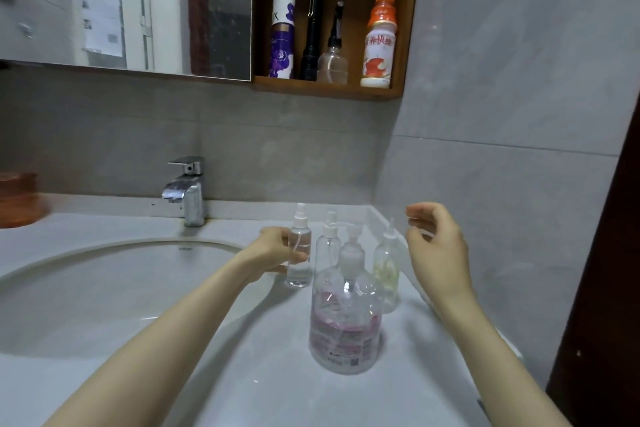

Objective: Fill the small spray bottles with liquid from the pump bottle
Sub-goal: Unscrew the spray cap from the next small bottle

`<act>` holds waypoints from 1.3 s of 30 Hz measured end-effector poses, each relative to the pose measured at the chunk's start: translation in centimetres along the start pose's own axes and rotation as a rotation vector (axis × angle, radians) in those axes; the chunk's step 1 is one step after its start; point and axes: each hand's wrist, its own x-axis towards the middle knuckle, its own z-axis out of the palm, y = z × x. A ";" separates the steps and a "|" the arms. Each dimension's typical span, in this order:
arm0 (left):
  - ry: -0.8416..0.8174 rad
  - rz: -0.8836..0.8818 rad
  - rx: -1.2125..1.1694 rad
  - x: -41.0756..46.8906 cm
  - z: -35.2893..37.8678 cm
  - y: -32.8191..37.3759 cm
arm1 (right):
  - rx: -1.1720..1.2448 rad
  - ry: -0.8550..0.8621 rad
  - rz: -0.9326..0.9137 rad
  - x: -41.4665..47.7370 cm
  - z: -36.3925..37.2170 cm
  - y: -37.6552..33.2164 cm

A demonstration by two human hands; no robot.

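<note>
A big clear pump bottle (344, 322) with a pink label stands on the white counter, right of the sink. Behind it stand three small clear bottles. My left hand (273, 251) grips the leftmost spray bottle (299, 253) around its body; the bottle stands upright on the counter. A second spray bottle (327, 246) stands just behind the pump head. A small dropper-tip bottle (387, 263) stands to the right. My right hand (438, 253) hovers above and right of that bottle with loosely curled fingers, holding nothing.
The round sink basin (104, 288) fills the left, with a chrome faucet (187, 191) behind it. An orange box (19, 199) sits at far left. A wooden wall shelf (329, 87) above holds several bottles and a flashlight. A tiled wall stands close on the right.
</note>
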 end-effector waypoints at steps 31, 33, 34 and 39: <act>-0.121 0.553 -0.106 -17.0 -3.1 7.9 | -0.146 -0.676 -0.210 -2.2 1.4 -14.1; -0.110 0.503 -0.051 -16.6 -2.6 6.3 | -0.156 -0.683 -0.174 -3.0 3.8 -12.1; -0.066 0.468 -0.029 -16.5 -2.5 5.1 | -0.159 -0.696 -0.136 -3.5 4.9 -11.3; 0.042 0.305 -0.041 -16.1 -0.8 0.4 | -0.630 -0.781 -0.247 -4.4 7.7 -8.8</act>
